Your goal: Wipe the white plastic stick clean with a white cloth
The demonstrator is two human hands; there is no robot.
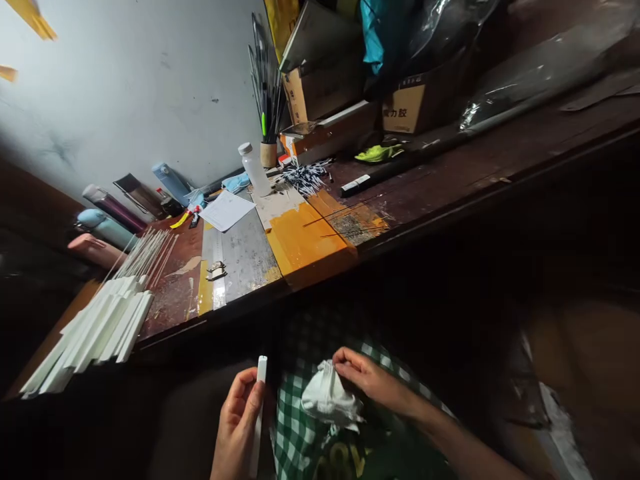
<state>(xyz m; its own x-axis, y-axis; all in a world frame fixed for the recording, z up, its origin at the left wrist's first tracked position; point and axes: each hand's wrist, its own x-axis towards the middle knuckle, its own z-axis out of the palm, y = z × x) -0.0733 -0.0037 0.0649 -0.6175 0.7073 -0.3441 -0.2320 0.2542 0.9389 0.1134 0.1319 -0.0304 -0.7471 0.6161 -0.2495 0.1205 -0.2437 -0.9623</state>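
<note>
In my left hand (pixel 239 417) a slim white bar (pixel 262 371) stands nearly upright, pinched between thumb and fingers, its top end poking out above them. My right hand (pixel 367 379) is closed on the upper edge of a crumpled white cloth (pixel 325 399), which hangs over my lap. The two hands are apart, below the table's front edge. Beneath the cloth is a green and white checked fabric (pixel 295 433). On the left of the table lies a pile of similar white bars (pixel 107 320) with thin rods (pixel 150 257) extending from them.
Flasks (pixel 115 210) line the wall behind the rods. A paper sheet (pixel 227 211), a white-capped bottle (pixel 255 170), a heap of black-and-white sticks (pixel 307 179) and a pot of brushes (pixel 269 155) are on the table. Cardboard boxes (pixel 405 108) stand at the back. The table edge runs above my hands.
</note>
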